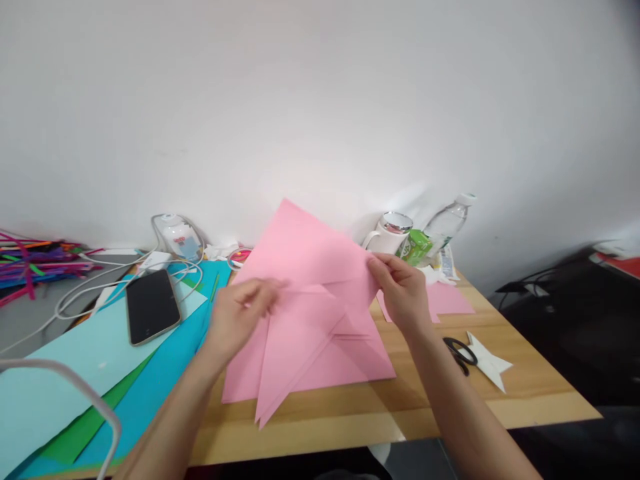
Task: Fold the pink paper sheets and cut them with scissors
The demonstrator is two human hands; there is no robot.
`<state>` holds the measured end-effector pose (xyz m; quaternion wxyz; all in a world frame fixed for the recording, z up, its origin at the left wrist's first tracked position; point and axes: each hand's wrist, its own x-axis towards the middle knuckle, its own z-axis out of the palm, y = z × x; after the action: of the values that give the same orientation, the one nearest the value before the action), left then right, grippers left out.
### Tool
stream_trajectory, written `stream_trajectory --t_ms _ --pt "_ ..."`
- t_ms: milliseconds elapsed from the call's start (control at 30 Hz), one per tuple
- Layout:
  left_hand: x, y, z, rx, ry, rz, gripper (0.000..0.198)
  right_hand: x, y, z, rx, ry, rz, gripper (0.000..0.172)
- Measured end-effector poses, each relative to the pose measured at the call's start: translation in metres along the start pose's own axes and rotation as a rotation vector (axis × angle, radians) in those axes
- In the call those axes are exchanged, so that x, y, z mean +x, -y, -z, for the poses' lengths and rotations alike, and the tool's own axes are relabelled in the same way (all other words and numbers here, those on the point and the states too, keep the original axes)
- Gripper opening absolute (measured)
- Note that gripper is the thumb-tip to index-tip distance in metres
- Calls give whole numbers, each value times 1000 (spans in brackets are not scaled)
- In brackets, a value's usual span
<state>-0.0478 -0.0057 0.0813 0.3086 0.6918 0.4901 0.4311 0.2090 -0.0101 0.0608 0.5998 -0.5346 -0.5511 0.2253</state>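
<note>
A large sheet of folded pink paper is held up in front of me, with one corner pointing up. My right hand pinches its right corner between thumb and fingers. Close to the paper's left side, over the fold, is my left hand; its fingers are curled and smeared by motion, so whether they grip the paper cannot be made out. Below the raised sheet lies more pink paper on the table, and a long pointed flap hangs over it.
Black-handled scissors and a white paper star lie right on the wooden table. A mug, green carton and water bottle stand behind. Left are a phone, cables, blue sheets and pipe cleaners.
</note>
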Motion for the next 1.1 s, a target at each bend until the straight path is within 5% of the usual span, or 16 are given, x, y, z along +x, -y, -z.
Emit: stream_trajectory --t_ms 67,100,200,333,467,633,767,933,1100 --pt "-11 -6 -18 -272 355 129 30 -13 7 -9 53 -119 10 28" --pt "-14 -6 -27 -410 360 190 32 -19 8 -14 69 -114 5 32" --pt "-17 -2 -44 -743 207 367 38 -40 3 -26 78 4 -23 33" --pt "-15 11 -49 -871 29 509 38 -65 -17 -34 101 96 -65 39" --pt "-14 22 -51 -882 -78 571 32 -81 -25 -36 -19 91 142 46" --pt "-16 19 -57 -935 -162 488 29 -86 -20 -37 -207 70 448 58" --pt "-21 8 -59 -1039 -19 433 24 -90 -24 -36 -437 70 644 71" --pt "-34 -2 -67 -1199 255 417 21 -95 -28 -37 -656 127 690 66" --pt "-32 1 -73 -1198 156 480 32 -97 -30 -25 -655 288 730 61"
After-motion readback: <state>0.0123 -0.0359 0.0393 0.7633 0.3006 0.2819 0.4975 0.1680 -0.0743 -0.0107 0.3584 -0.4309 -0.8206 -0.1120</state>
